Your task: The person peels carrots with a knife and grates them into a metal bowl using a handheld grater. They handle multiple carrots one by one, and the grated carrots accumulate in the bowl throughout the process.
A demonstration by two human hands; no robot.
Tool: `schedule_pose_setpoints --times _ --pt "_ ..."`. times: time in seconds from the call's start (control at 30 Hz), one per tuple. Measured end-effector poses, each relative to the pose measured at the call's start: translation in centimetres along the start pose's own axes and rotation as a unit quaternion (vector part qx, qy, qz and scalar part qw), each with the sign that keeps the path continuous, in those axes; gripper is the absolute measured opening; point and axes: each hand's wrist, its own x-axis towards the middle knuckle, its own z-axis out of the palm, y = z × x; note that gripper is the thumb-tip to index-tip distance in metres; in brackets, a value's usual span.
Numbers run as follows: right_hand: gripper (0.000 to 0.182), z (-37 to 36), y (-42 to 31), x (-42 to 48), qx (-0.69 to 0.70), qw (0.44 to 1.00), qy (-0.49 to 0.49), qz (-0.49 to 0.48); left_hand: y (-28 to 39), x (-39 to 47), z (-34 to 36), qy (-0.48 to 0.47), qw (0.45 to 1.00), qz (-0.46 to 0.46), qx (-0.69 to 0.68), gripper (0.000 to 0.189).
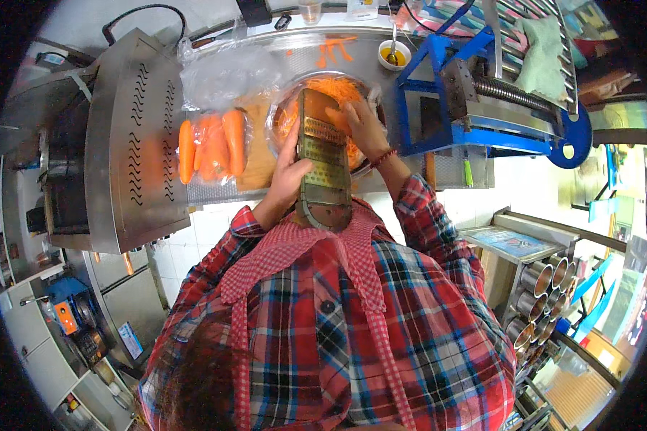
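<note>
My left hand (287, 180) grips the side of a flat metal grater (324, 161), thumb on its face. The grater slants from my chest over a wide metal bowl (272, 126). Grated carrot (329, 85) fills much of the bowl. At the grater's upper right edge, my right hand (367, 129) holds a piece of carrot (338, 119) against the toothed face. The carrot piece is blurred and partly covered by my fingers. Several whole carrots (215, 145) lie left of the bowl, most of them in a clear plastic bag.
A wooden cutting board (256, 148) lies under the bowl's left side. Behind the carrots is crumpled plastic (229, 73). A steel appliance (140, 145) stands left; a blue-framed machine (426, 97) stands right. A white bowl (386, 47) with yellow liquid and a spoon sits behind. Carrot strips (331, 49) lie on the counter.
</note>
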Motion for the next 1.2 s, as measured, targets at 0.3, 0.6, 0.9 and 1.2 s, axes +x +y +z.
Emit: schedule_pose_setpoints --times 0.3,0.6,0.9,1.2 --pt "0.019 -0.8 -7.3 -6.6 -0.249 0.955 -0.008 -0.161 -0.8 -0.1 -1.3 0.01 1.0 -0.021 -0.013 0.081" --pt "0.014 0.2 -1.5 1.8 -0.37 0.923 -0.008 -0.108 -2.1 0.9 -0.4 -0.039 0.995 0.01 0.094 0.081" --pt "0.011 -0.3 -5.7 1.1 -0.403 0.911 -0.005 -0.091 -2.7 0.9 -0.9 -0.035 0.984 0.022 0.172 0.084" --pt "0.009 2.0 -2.9 -2.2 -0.37 0.903 0.039 -0.216 -2.2 0.7 -1.3 -0.009 0.996 -0.014 0.085 0.084"
